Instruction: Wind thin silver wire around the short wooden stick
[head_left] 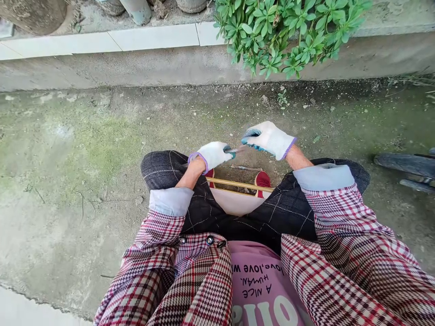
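Note:
My left hand (214, 155), in a white knit glove with a teal palm, is closed around a thin brownish-grey stick-like piece (234, 150). The piece points right and its far end is smeared by motion. My right hand (270, 139), gloved alike, is beside that end with its fingers curled in a pinch; what they hold, if anything, is too blurred to name. Below the hands, a similar thin strip (246, 168) lies on the ground. Nearer to me, a yellowish rod (238, 183) runs across between my legs, over the red shoes (263, 180).
A low concrete ledge (149, 68) edged with white tiles (152, 38) runs across the back. A leafy green plant (288, 31) hangs over it. Pots (137, 11) stand on the ledge at the left. A dark wheel (404, 163) is at the right on the mossy ground (84, 149).

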A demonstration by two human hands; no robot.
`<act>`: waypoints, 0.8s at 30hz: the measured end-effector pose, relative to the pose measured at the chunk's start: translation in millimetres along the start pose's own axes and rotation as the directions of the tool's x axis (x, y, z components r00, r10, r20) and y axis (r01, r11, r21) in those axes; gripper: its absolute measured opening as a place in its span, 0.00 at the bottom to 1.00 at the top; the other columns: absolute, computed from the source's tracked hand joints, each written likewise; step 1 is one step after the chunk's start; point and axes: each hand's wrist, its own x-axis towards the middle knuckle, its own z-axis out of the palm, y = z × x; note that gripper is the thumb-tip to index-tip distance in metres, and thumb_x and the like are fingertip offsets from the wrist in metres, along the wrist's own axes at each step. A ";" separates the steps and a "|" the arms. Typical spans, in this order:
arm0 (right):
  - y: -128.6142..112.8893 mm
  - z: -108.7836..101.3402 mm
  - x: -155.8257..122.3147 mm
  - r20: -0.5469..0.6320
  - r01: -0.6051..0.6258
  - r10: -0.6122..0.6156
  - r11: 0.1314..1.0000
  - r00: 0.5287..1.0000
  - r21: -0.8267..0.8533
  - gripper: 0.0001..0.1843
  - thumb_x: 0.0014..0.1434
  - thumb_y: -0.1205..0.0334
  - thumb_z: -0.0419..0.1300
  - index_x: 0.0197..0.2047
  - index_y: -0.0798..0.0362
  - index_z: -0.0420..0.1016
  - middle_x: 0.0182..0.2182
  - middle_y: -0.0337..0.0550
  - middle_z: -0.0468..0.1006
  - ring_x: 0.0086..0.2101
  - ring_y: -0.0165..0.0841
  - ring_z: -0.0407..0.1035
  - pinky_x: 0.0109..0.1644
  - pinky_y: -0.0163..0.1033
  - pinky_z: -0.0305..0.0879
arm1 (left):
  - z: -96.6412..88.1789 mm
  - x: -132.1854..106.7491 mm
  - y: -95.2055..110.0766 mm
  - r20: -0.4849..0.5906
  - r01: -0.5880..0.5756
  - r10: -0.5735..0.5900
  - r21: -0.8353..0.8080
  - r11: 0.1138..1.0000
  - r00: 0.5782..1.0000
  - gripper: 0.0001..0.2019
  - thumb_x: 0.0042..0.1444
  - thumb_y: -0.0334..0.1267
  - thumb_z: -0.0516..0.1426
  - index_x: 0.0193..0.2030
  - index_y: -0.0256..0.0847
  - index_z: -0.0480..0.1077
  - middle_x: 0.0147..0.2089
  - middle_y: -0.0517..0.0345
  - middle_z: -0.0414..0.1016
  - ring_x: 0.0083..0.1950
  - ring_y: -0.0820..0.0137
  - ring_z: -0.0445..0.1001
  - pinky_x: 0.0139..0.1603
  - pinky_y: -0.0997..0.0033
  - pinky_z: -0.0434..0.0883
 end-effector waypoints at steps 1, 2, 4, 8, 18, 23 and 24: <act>-1.8 1.6 -1.1 0.014 -0.022 0.021 0.999 1.000 0.039 0.07 0.62 0.60 0.68 0.35 0.53 0.85 0.22 0.35 0.77 0.22 0.26 0.66 0.25 0.32 0.61 | -0.2 5.3 -3.7 -0.088 0.017 -0.017 0.002 1.000 0.996 0.11 0.59 0.45 0.66 0.31 0.41 0.75 0.26 0.59 0.71 0.32 0.68 0.71 0.35 0.69 0.66; -3.5 3.0 -1.9 0.025 -0.042 0.040 0.995 0.999 0.090 0.07 0.63 0.61 0.67 0.37 0.54 0.86 0.24 0.36 0.78 0.22 0.26 0.68 0.25 0.32 0.63 | -1.5 9.3 -6.1 -0.167 0.037 -0.045 -0.049 0.998 0.985 0.10 0.60 0.45 0.65 0.34 0.41 0.76 0.26 0.60 0.70 0.31 0.68 0.70 0.35 0.69 0.66; -5.6 4.8 -2.5 0.029 -0.069 0.065 0.980 0.997 0.186 0.07 0.65 0.63 0.66 0.42 0.55 0.86 0.27 0.40 0.81 0.24 0.28 0.71 0.25 0.32 0.66 | -6.1 12.6 -5.7 -0.267 0.048 -0.126 -0.282 0.958 0.955 0.11 0.64 0.46 0.63 0.39 0.41 0.75 0.26 0.62 0.68 0.27 0.71 0.67 0.31 0.72 0.66; -3.9 4.5 -0.9 0.032 -0.080 0.074 0.968 0.997 0.239 0.06 0.65 0.62 0.68 0.40 0.54 0.86 0.29 0.44 0.83 0.27 0.31 0.74 0.26 0.34 0.68 | -17.4 0.5 9.5 -0.213 -0.014 -0.177 -0.675 0.738 0.961 0.16 0.67 0.51 0.61 0.47 0.40 0.74 0.24 0.67 0.63 0.21 0.76 0.58 0.25 0.75 0.65; 6.8 -4.0 10.7 -0.017 -0.020 0.017 0.984 1.000 -0.178 0.09 0.60 0.62 0.69 0.29 0.54 0.81 0.21 0.36 0.74 0.26 0.30 0.67 0.32 0.37 0.59 | -13.0 -22.0 17.8 0.244 0.029 0.116 -0.517 0.855 0.963 0.17 0.62 0.50 0.64 0.46 0.36 0.79 0.26 0.62 0.68 0.23 0.76 0.63 0.25 0.73 0.63; 7.1 -1.9 4.9 0.004 -0.009 0.009 0.993 1.000 -0.121 0.10 0.62 0.59 0.66 0.31 0.55 0.81 0.22 0.35 0.74 0.24 0.28 0.64 0.30 0.37 0.58 | 0.8 -4.4 5.6 0.141 -0.080 0.075 0.036 0.996 0.987 0.11 0.62 0.43 0.63 0.43 0.37 0.82 0.36 0.55 0.81 0.34 0.68 0.73 0.38 0.68 0.68; 4.8 -0.7 2.5 0.028 -0.022 0.024 0.996 0.999 -0.086 0.10 0.63 0.59 0.66 0.32 0.54 0.82 0.23 0.36 0.75 0.23 0.28 0.65 0.29 0.37 0.59 | 1.6 -0.8 2.3 0.097 -0.075 0.062 0.130 0.989 0.993 0.12 0.62 0.42 0.63 0.44 0.37 0.82 0.38 0.53 0.82 0.37 0.66 0.75 0.41 0.68 0.69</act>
